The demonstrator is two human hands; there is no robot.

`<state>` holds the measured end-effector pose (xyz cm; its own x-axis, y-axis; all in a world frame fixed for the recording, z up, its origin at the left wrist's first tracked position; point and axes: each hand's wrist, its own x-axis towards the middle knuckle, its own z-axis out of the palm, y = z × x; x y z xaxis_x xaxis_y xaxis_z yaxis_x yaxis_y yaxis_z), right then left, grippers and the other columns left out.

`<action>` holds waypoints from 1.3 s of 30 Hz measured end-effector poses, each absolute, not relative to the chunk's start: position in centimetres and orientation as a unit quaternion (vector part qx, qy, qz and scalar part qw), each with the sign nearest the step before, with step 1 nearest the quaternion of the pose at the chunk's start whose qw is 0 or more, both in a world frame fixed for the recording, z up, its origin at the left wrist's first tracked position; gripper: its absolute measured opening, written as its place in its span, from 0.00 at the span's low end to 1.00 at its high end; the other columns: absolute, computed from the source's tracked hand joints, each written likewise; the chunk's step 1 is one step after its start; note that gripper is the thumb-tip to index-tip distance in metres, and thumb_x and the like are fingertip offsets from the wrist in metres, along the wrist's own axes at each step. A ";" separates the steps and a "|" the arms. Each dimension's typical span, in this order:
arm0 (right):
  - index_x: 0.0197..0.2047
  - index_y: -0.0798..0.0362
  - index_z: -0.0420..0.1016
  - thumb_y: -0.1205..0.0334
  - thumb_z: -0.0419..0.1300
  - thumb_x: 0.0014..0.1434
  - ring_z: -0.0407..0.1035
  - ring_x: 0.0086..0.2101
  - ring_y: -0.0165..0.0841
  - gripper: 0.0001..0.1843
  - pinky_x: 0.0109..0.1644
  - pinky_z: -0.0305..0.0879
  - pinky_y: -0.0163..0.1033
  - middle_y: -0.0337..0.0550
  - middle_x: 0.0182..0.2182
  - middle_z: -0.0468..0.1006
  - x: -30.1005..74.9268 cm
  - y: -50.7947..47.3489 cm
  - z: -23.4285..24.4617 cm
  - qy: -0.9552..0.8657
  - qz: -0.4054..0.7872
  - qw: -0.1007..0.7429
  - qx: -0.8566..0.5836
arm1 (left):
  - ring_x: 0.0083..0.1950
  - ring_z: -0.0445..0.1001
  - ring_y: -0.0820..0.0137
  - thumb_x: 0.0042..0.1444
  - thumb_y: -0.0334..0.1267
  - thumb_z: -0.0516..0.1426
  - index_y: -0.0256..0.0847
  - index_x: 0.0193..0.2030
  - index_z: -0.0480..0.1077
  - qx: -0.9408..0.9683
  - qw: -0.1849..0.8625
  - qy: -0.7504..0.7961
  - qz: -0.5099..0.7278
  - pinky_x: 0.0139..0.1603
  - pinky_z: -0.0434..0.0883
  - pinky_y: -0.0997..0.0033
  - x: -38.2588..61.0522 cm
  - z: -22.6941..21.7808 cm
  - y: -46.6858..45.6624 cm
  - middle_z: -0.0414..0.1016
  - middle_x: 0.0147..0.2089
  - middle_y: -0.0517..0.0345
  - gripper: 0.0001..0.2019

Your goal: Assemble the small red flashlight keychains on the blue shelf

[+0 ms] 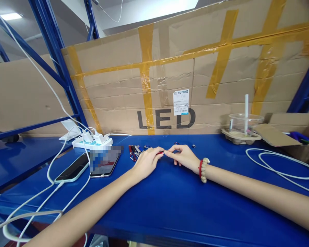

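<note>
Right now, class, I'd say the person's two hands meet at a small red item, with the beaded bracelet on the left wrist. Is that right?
Not quite: the beaded bracelet is on the right wrist, not the left, as the head view shows. The left hand and right hand do meet at the small red item.

On the shelf (157,209), a power strip (78,142) sits far left, two phones (73,168) nearer, side by side. Tubes (137,149) lie right of it, just beyond the left hand (146,163); another tube (160,152) is between that and the right hand (182,156). Far right, a cup (238,125) stands on a tray (240,138), a carton (276,135) beside it. Behind rises a box (113,96).
</note>
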<state>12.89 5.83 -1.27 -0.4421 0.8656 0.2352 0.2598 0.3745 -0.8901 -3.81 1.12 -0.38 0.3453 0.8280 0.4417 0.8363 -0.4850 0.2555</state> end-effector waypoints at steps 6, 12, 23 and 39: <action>0.32 0.51 0.75 0.47 0.55 0.51 0.68 0.25 0.28 0.17 0.30 0.61 0.33 0.38 0.30 0.76 13.7 6.7 -0.8 -0.736 0.177 0.463 -0.460 | 0.40 0.70 0.69 0.61 0.39 0.42 0.44 0.47 0.63 -0.802 0.020 -0.524 -0.285 0.40 0.66 0.70 -4.3 0.0 1.0 0.72 0.40 0.57 0.13; 0.37 0.47 0.76 0.49 0.56 0.51 0.69 0.32 0.30 0.14 0.32 0.60 0.33 0.38 0.37 0.75 15.6 8.4 -0.8 -0.776 0.009 0.367 -0.512 | 0.37 0.71 0.68 0.61 0.38 0.40 0.43 0.47 0.61 -0.796 0.018 -0.543 -0.268 0.37 0.66 0.71 -4.6 0.3 0.9 0.72 0.38 0.56 0.13; 0.35 0.48 0.77 0.52 0.54 0.52 0.67 0.40 0.35 0.14 0.40 0.61 0.36 0.39 0.38 0.75 15.6 9.0 -1.3 -0.820 -0.021 0.251 -0.514 | 0.36 0.71 0.67 0.61 0.39 0.38 0.45 0.47 0.59 -0.796 0.023 -0.564 -0.219 0.34 0.65 0.71 -4.7 0.1 1.1 0.71 0.34 0.57 0.14; 0.35 0.52 0.74 0.59 0.51 0.58 0.69 0.33 0.31 0.11 0.35 0.63 0.34 0.41 0.37 0.76 15.4 8.7 -1.3 -0.858 0.031 0.373 -0.353 | 0.41 0.68 0.71 0.62 0.38 0.36 0.44 0.45 0.57 -0.834 0.004 -0.497 -0.240 0.42 0.64 0.71 -4.9 -0.6 1.4 0.66 0.41 0.58 0.13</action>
<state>15.35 8.75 -1.35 -0.4728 0.6287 0.6174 0.5829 0.7486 -0.3160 -4.87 1.36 -0.62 0.3905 0.8272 0.4041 0.8312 -0.5055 0.2315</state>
